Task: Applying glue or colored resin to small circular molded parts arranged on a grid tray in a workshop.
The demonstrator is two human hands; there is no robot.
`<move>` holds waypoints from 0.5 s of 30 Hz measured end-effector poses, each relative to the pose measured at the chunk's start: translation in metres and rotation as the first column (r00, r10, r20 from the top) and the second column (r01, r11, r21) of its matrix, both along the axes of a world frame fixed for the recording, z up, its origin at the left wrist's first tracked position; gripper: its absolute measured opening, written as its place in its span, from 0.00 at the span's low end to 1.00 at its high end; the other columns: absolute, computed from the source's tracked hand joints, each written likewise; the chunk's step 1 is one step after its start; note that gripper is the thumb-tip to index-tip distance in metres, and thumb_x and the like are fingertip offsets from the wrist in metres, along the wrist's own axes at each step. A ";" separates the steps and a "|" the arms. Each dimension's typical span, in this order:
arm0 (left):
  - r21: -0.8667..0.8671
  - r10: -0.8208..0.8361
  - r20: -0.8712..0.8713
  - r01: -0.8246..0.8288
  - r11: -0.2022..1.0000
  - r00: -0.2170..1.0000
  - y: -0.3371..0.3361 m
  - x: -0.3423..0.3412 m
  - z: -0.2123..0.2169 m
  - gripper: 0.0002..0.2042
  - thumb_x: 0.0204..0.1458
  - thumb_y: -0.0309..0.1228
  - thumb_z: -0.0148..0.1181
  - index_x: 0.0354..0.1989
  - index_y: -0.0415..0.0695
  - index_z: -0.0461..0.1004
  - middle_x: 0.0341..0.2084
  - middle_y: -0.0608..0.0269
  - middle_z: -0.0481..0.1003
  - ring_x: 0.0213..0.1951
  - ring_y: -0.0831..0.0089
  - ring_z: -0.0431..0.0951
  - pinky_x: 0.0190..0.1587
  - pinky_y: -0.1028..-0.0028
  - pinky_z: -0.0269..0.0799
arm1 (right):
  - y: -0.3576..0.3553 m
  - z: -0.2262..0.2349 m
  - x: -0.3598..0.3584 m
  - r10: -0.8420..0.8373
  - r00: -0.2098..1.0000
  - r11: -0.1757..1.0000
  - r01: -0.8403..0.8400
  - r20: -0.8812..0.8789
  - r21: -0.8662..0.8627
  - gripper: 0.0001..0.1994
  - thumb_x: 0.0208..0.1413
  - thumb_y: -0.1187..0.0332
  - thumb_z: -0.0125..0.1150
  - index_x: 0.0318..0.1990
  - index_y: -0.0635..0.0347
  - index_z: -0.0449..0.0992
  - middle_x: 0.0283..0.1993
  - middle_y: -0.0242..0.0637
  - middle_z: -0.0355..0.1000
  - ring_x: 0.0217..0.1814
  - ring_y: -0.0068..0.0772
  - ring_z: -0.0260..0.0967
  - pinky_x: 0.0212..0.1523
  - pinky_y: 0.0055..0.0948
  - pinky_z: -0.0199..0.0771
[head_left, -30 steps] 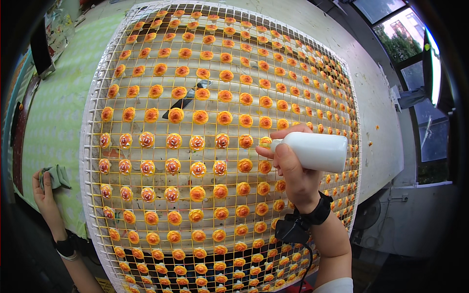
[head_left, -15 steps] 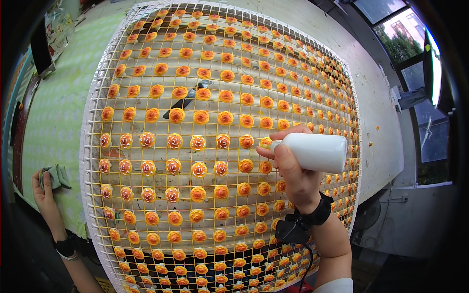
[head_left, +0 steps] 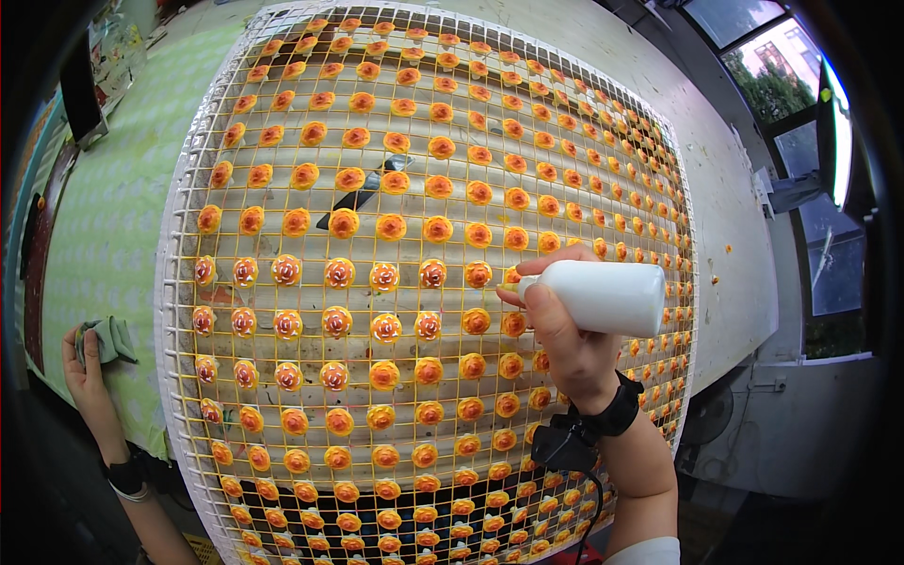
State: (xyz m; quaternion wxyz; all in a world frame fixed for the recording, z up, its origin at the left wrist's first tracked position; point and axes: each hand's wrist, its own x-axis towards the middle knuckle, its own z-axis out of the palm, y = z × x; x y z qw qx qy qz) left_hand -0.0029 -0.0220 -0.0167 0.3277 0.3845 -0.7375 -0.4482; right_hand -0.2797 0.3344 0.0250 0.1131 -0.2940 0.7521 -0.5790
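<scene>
A: What's hidden on the wire rack [head_left: 172, 311]?
B: Flowers [head_left: 513, 324] beneath the right hand [head_left: 570, 350] and white bottle [head_left: 607, 297].
A: Cut off?
B: The rack's near end, plus the left forearm [head_left: 155, 518] beside it.
A: Anything unclear?
B: Petals on the rack's far-right flowers, too small; clutter [head_left: 122, 42] past its far-left corner, too small to sort.

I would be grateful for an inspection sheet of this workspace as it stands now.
Surface: white-framed wire grid above a pale table; green tablecloth at left.
Work items: rows of yellow-orange rosettes; several toward the left carry white marks. 
Clutter: dark slim object beneath the grid, kind unclear.
Hands: right hand holds a white bottle nearly level; left hand holds a grey-green cloth.
Cables: black cable below the right wrist's black device.
Surroundings: window and fan at right.
</scene>
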 end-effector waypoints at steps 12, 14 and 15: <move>-0.003 0.000 -0.005 0.000 1.000 1.000 0.003 -0.003 0.001 0.08 0.50 0.31 0.47 0.36 0.41 0.63 0.29 0.71 0.66 0.33 0.86 0.64 0.37 0.86 0.57 | -0.002 0.013 0.004 -0.046 0.999 0.997 0.045 0.012 0.068 0.05 0.40 0.72 0.57 0.26 0.63 0.70 0.29 0.36 0.67 0.26 0.23 0.64 0.25 0.19 0.64; -0.008 0.004 -0.015 -0.004 1.000 1.000 0.003 -0.003 0.000 0.08 0.50 0.31 0.47 0.36 0.41 0.63 0.29 0.71 0.66 0.33 0.86 0.63 0.37 0.86 0.57 | -0.003 0.014 0.006 -0.059 0.995 0.995 0.052 0.076 0.087 0.05 0.40 0.72 0.57 0.26 0.63 0.70 0.29 0.36 0.67 0.26 0.23 0.65 0.25 0.19 0.64; -0.014 0.002 -0.004 -0.002 1.000 1.000 0.002 -0.002 0.001 0.08 0.50 0.31 0.47 0.36 0.41 0.63 0.29 0.71 0.66 0.33 0.86 0.63 0.37 0.86 0.57 | -0.003 0.015 0.006 -0.059 0.995 0.995 0.052 0.076 0.087 0.05 0.40 0.72 0.57 0.26 0.63 0.70 0.29 0.36 0.67 0.26 0.23 0.65 0.25 0.19 0.64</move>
